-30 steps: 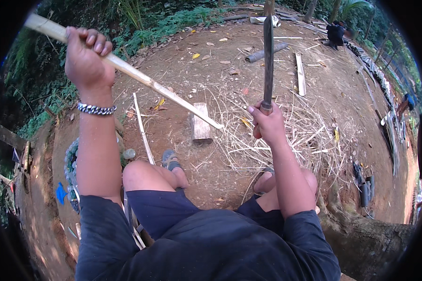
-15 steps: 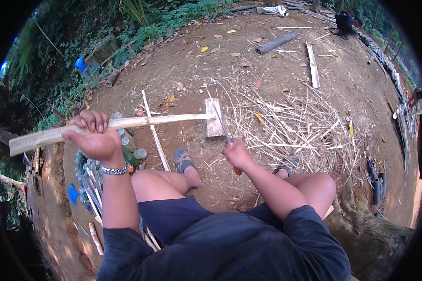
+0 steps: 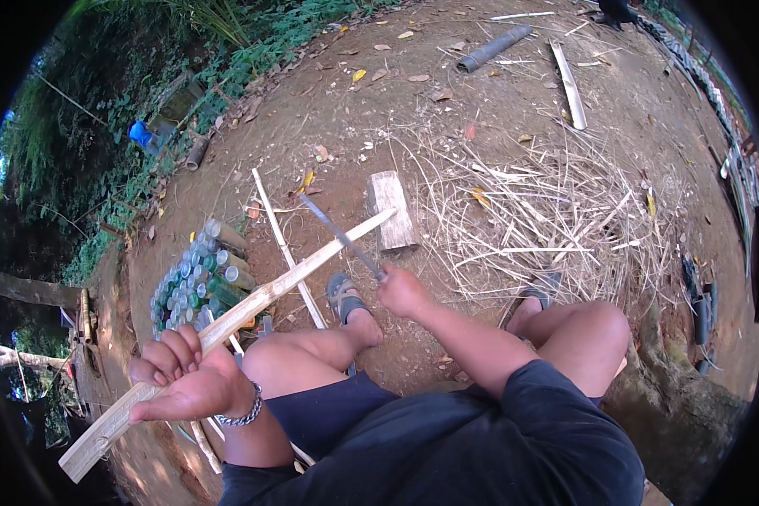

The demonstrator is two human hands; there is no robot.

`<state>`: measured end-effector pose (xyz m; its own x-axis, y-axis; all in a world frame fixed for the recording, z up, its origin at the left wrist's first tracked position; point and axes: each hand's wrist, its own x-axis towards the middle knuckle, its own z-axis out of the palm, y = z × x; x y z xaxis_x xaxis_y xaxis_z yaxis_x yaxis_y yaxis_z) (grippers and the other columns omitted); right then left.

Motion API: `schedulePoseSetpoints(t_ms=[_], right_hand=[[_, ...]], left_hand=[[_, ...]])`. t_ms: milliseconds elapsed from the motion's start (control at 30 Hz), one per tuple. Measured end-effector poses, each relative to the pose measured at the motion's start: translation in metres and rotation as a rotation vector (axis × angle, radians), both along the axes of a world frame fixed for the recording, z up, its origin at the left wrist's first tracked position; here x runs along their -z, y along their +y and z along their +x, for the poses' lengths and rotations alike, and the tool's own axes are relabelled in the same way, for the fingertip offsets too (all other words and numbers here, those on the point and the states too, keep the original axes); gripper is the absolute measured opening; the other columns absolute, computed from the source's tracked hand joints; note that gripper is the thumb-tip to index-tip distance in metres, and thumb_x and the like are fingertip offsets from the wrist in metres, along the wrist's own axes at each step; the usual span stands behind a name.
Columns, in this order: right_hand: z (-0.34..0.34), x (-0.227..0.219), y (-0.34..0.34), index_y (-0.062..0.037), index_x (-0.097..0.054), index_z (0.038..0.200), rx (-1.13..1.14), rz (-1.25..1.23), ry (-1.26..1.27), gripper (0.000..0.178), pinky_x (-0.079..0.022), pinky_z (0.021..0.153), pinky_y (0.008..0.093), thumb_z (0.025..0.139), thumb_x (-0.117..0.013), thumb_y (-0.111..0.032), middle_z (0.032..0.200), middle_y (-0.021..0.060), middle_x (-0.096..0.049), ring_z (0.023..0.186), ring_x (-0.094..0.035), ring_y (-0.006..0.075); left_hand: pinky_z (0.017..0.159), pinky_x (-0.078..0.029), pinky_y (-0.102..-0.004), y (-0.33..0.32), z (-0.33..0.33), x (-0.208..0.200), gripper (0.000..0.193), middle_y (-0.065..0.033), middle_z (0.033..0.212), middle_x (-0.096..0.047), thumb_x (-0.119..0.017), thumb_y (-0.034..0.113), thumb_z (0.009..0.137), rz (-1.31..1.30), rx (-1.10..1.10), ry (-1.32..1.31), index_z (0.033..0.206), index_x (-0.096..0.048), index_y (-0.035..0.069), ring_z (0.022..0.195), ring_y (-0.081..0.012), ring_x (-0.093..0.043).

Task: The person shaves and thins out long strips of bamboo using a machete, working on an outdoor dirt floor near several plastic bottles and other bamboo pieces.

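My left hand (image 3: 192,377) is closed round a long split bamboo slat (image 3: 257,298), near its wide lower end. The slat slants up to the right, and its narrow tip lies over the wooden block (image 3: 388,196) on the ground. In my right hand (image 3: 403,292) is a long thin-bladed knife (image 3: 322,217), its handle mostly hidden by the fingers. The blade points away to the left and crosses over the slat short of the block; whether it touches the slat I cannot tell.
Bamboo shavings (image 3: 557,211) lie heaped right of the block. Another strip (image 3: 277,228) lies on the ground to the left, by stacked glass jars (image 3: 202,274). Farther off are a dark tube (image 3: 495,48) and a split bamboo piece (image 3: 568,84). A tree trunk (image 3: 683,405) stands at right.
My left hand has lowered toward me, tilting the slat from nearly level to a steep slant. The knife has swung left, from beside the block to across the slat.
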<state>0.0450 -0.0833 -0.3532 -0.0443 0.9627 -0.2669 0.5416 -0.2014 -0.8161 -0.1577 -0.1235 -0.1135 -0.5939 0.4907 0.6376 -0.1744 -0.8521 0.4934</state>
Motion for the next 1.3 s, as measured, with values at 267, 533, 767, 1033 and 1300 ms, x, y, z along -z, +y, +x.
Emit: schedulePoseSetpoints(t_ms=[267, 533, 767, 1033, 1300], right_hand=[[0.002, -0.026, 0.022, -0.0033, -0.059, 0.115, -0.212, 0.052, 0.005, 0.034, -0.051, 0.083, 0.0470, 0.084, -0.058, -0.018, 0.096, 0.0235, -0.067, 0.092, -0.064, 0.0392], [0.011, -0.004, 0.064, -0.0031, -0.060, 0.106, -0.035, -0.088, -0.012, 0.025, -0.053, 0.080, 0.0459, 0.085, -0.057, -0.016, 0.086, 0.0192, -0.066, 0.082, -0.065, 0.0364], [0.077, 0.136, 0.090, -0.0017, -0.057, 0.104, 0.173, -0.184, -0.032, 0.020, -0.053, 0.072, 0.0468, 0.090, -0.052, -0.015, 0.089, 0.0218, -0.065, 0.078, -0.065, 0.0402], [0.014, -0.006, 0.069, -0.0048, -0.057, 0.110, -0.289, 0.018, 0.119, 0.025, -0.053, 0.070, 0.0478, 0.091, -0.051, -0.019, 0.077, 0.0205, -0.065, 0.074, -0.065, 0.0402], [0.048, 0.076, 0.106, -0.0037, -0.060, 0.108, 0.056, -0.237, 0.041, 0.025, -0.052, 0.083, 0.0461, 0.089, -0.055, -0.019, 0.093, 0.0198, -0.068, 0.090, -0.066, 0.0375]], left_hand=[[0.045, -0.013, -0.0231, 0.000, 0.002, -0.001, 0.060, 0.0048, 0.055, -0.022, -0.055, 0.069, 0.084, 0.024, 0.021, 0.060, 0.068, -0.028, 0.018, 0.046, -0.0059, -0.018], [0.047, -0.017, -0.0236, 0.019, -0.017, -0.012, 0.055, 0.0042, 0.058, -0.025, -0.062, 0.059, 0.085, 0.015, 0.155, 0.145, 0.070, -0.031, 0.016, 0.048, -0.0071, -0.023], [0.048, -0.022, -0.0239, 0.047, -0.019, -0.020, 0.051, 0.0036, 0.059, -0.029, -0.063, 0.053, 0.087, -0.015, 0.303, 0.205, 0.069, -0.034, 0.015, 0.051, -0.0080, -0.027], [0.048, -0.024, -0.0255, 0.062, -0.049, -0.039, 0.066, 0.0009, 0.058, -0.031, -0.020, 0.070, 0.093, -0.066, 0.319, 0.334, 0.064, -0.035, 0.013, 0.050, -0.0113, -0.027], [0.047, -0.025, -0.0255, 0.081, -0.058, -0.049, 0.069, -0.0001, 0.057, -0.031, -0.010, 0.071, 0.092, -0.149, 0.316, 0.358, 0.063, -0.033, 0.013, 0.049, -0.0120, -0.027]])
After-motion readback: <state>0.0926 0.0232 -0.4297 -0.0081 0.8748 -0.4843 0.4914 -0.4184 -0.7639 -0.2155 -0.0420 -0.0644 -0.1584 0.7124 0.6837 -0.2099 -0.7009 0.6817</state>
